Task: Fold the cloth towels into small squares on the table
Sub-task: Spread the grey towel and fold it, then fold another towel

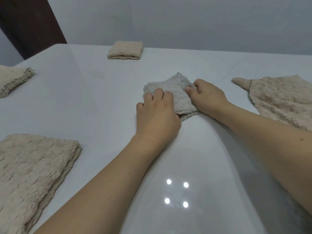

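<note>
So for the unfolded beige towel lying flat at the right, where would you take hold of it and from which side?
Probably at the curled far-left corner of the unfolded towel, coming from the left. That corner is rolled up off the table, giving fingers an edge to pinch, while the rest lies flat. The right hand is nearest, though it now rests on the grey towel.

A glossy white table point(70, 102) fills most of the view, with four small round light reflections point(176, 193) near its front edge. Behind its far edge stands a plain pale grey wall point(185, 19); a dark brown panel point(28, 22) rises at the far left corner.
</note>
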{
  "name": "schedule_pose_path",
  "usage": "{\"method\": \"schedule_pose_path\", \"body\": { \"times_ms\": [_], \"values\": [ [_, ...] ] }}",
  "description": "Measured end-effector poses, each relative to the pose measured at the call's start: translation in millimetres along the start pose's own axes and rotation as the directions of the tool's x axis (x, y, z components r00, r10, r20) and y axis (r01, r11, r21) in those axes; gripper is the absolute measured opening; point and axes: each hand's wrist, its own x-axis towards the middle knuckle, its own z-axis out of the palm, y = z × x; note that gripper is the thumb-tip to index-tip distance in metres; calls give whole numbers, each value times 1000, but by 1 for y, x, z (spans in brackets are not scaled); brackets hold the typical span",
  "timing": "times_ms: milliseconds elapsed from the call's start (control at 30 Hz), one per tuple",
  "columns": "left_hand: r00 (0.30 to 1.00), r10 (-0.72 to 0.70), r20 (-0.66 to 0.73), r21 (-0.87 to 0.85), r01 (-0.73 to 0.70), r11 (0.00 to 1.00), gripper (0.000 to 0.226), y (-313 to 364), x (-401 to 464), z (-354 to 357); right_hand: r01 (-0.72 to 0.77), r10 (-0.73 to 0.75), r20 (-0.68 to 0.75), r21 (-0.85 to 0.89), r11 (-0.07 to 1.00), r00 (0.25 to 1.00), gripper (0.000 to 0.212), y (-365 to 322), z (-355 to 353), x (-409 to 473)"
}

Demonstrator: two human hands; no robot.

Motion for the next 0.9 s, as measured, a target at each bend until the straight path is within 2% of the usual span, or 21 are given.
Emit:
{"method": "schedule_pose_path", "body": {
  "times_ms": [100, 300, 500, 567, 633, 733, 800, 900],
  "values": [
    [994, -54, 92, -98, 63, 993, 20, -3, 2, -6, 10, -10, 9, -20, 1000, 1000, 35, -1, 0, 2],
    [972, -64, 225, -101, 88, 991, 22, -3, 3, -10, 18, -17, 15, -27, 999, 1000, 35, 0, 1, 3],
    [918, -74, 389, -101, 122, 987, 36, 0, 1, -16, 9, -9, 21, -31, 999, 1000, 35, 0, 1, 3],
    [888, -49, 458, -144, 128, 981, 43, -6, -1, -20, 2, -2, 9, -27, 1000, 1000, 36, 1, 1, 4],
    [864, -51, 502, -238, 194, 952, 40, -13, 1, -24, -3, 3, 6, -31, 1000, 1000, 36, 1, 1, 5],
    [882, -127, 453, -272, 272, 923, 33, -14, 11, -22, -4, 4, 9, -21, 1000, 1000, 35, 1, 3, 5],
    [917, -159, 365, -237, 256, 937, 36, -11, 13, -15, -9, 9, 10, -20, 1000, 1000, 34, 2, 3, 5],
    [943, -147, 298, -173, 205, 963, 21, -11, 10, -8, -16, 16, 11, -25, 1000, 1000, 37, 1, 1, 5]
  ]
}}
